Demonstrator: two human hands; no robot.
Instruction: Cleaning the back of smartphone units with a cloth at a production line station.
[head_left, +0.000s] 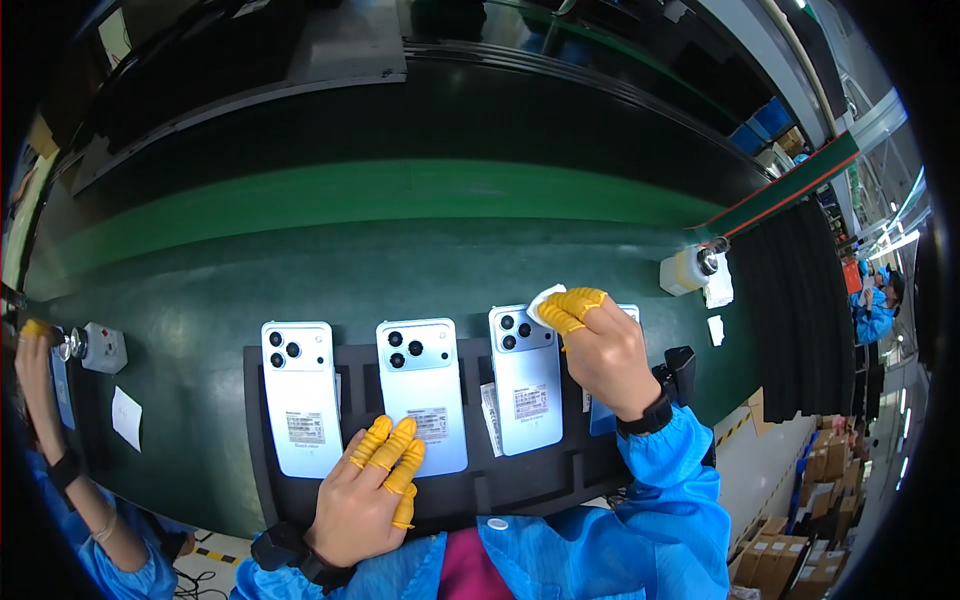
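Pinching wipe [541, 299] with right grip [608, 350] over third smartphone [526, 378] from left!
Laying left grip [362, 500], unclenched, low on second smartphone [418, 385].

Workshop interior: a dark green work surface [200, 255] curves across the view, a brighter green band [420, 190] along its back. At right, a black curtain [800, 310], pale floor [737, 472], stacked cardboard boxes [770, 562] and bright white lights [897, 243]
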